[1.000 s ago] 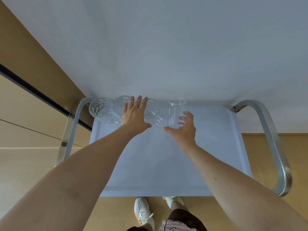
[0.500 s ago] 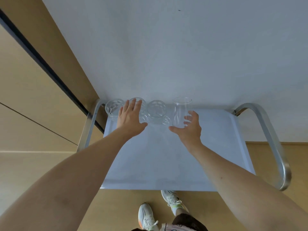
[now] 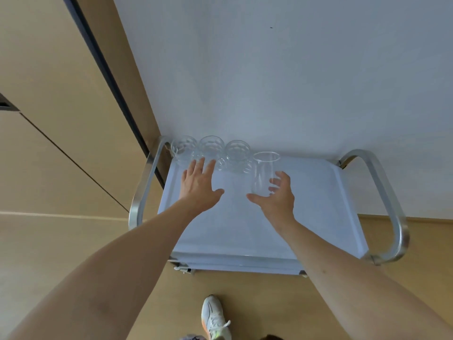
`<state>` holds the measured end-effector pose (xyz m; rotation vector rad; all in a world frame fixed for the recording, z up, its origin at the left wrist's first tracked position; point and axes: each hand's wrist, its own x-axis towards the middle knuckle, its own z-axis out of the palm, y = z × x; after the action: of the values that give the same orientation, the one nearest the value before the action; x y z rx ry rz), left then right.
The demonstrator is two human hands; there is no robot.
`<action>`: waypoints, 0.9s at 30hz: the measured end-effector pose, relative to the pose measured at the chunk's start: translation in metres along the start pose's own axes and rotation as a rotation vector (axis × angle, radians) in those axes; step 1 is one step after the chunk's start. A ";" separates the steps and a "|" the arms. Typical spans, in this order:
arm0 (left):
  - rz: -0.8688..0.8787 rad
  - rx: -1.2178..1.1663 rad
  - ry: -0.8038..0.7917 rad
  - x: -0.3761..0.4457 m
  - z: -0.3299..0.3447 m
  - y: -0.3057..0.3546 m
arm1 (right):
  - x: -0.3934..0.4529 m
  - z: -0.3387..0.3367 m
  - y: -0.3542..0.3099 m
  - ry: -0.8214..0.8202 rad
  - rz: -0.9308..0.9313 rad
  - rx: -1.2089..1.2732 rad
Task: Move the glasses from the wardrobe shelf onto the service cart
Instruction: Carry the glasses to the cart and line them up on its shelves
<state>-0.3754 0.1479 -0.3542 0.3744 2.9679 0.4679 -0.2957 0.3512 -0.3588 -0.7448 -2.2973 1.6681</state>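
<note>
**Four glasses lined up at the back of the service cart**

At far left stand tan wardrobe panels [image 3: 49, 119] with a dark vertical strip, next to a pale wall [image 3: 269, 69]. The service cart [image 3: 318, 217] sits against that wall, its white top framed by a curved metal handle on the left [image 3: 142, 192] and another on the right [image 3: 392, 204].

Along the cart's back edge, three faceted glasses stand upright in a row, rims touching or nearly so: the left faceted glass [image 3: 182, 148] in the corner by the handle, the middle faceted glass [image 3: 211, 148], and the right faceted glass [image 3: 237, 154]. Just right of them stands a taller smooth tumbler [image 3: 264, 175], also upright on the cart top.

The left hand [image 3: 199, 187] is spread flat, fingers straight and thumb out, its fingertips just in front of the middle faceted glass; whether they touch it I cannot tell. It holds nothing.

The right hand [image 3: 277, 197] is wide and loosely cupped beside the smooth tumbler, fingers behind the glass and thumb stretched left below its base, not closed around it.

Below the cart, a white sneaker [image 3: 215, 317] stands on the tan floor [image 3: 245, 290].
</note>
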 end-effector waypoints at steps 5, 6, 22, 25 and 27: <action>-0.027 -0.003 0.000 -0.042 0.011 0.011 | -0.031 -0.017 0.011 -0.021 -0.034 -0.014; -0.032 -0.002 0.003 -0.052 0.012 0.014 | -0.039 -0.023 0.014 -0.024 -0.039 -0.015; -0.109 -0.010 -0.025 -0.234 0.049 0.062 | -0.170 -0.088 0.077 -0.141 0.024 -0.008; -0.125 -0.010 -0.048 -0.255 0.061 0.059 | -0.187 -0.088 0.094 -0.173 0.052 -0.007; -0.138 -0.014 -0.049 -0.262 0.066 0.057 | -0.195 -0.088 0.104 -0.184 0.060 -0.004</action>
<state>-0.1004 0.1513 -0.3799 0.1747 2.9163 0.4573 -0.0620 0.3487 -0.4013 -0.6943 -2.4222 1.8296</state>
